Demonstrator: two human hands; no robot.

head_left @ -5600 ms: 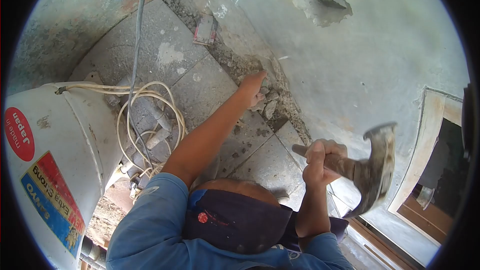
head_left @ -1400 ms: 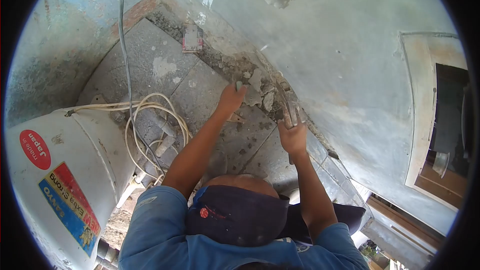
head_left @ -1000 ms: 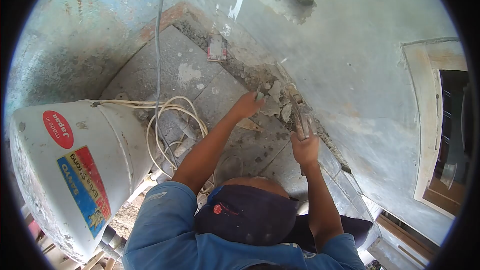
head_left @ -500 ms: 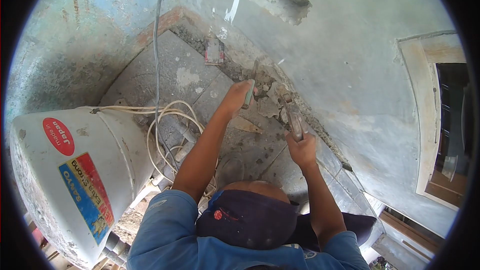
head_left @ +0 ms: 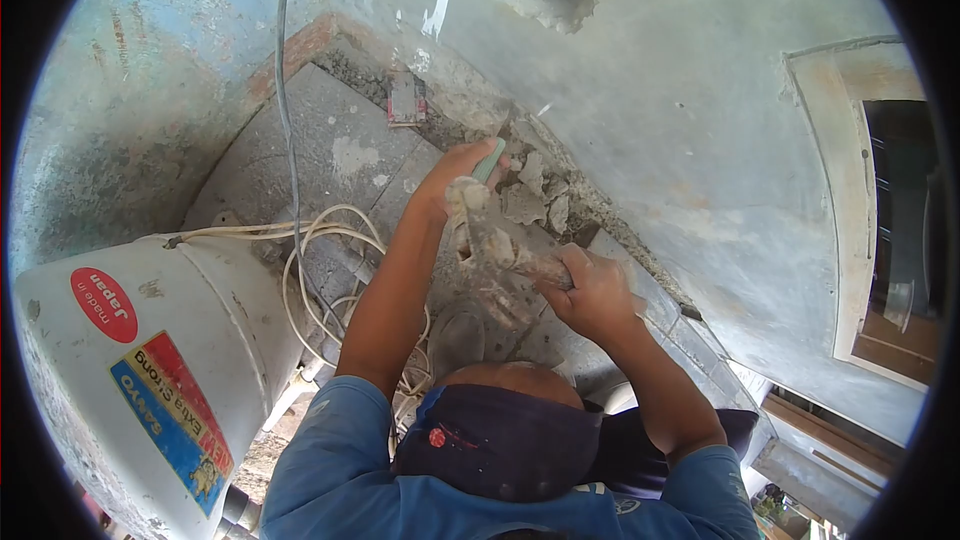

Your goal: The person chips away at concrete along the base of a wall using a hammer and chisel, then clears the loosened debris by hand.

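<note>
My left hand is closed around a green-handled chisel, its lower end among broken rubble at the foot of the wall. My right hand grips the handle of a dusty hammer. The hammer's head, blurred by motion, hangs in front of my left forearm and a little nearer to me than the chisel. Grey chunks and loose crumbs lie in the channel between the floor tiles and the wall.
At left a white tank with stickers stands beside coiled cream cable. A grey cable hangs down past the corner. A small red-and-white packet lies by the wall. The plastered wall has a gouge and a window frame.
The hammer has swung back from over the rubble toward me and to the left, its head now near my left forearm. The chisel has shifted slightly up-left in view.
</note>
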